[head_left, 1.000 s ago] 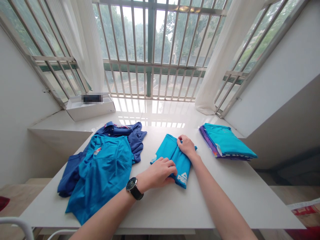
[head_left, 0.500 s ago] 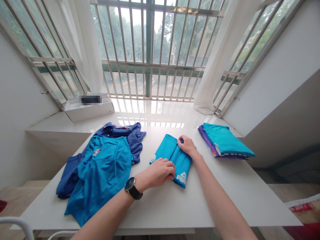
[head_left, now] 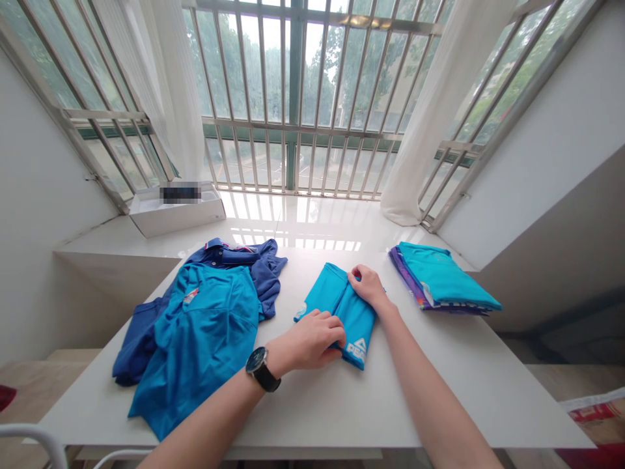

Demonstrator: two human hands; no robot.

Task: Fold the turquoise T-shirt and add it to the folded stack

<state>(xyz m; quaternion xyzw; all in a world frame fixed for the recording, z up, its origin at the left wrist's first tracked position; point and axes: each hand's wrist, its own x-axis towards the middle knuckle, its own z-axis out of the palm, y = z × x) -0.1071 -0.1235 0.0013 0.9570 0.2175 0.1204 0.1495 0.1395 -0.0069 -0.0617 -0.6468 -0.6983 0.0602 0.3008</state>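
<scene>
A bright blue sports garment [head_left: 334, 290], apparently shorts, lies folded on the table with a white logo and lettering at its near right corner. My left hand [head_left: 319, 339], with a black watch on the wrist, has its fingers curled onto the near edge of the cloth. The fingertips are partly hidden. Farther back, my right hand [head_left: 366, 284] pinches the far right edge between thumb and fingers. Left of both hands, a loose blue shirt [head_left: 209, 319] partly covers a dark navy polo shirt [head_left: 271, 280].
A stack of folded clothes [head_left: 446, 277], teal on top with purple below, sits at the table's right. Behind the white table [head_left: 317, 417], a white box [head_left: 180, 218] rests on the windowsill. Barred windows and white curtains [head_left: 415, 163] close off the back.
The whole view has shifted slightly. Both hands keep nearly the same places on the folded garment, which looks unchanged.
</scene>
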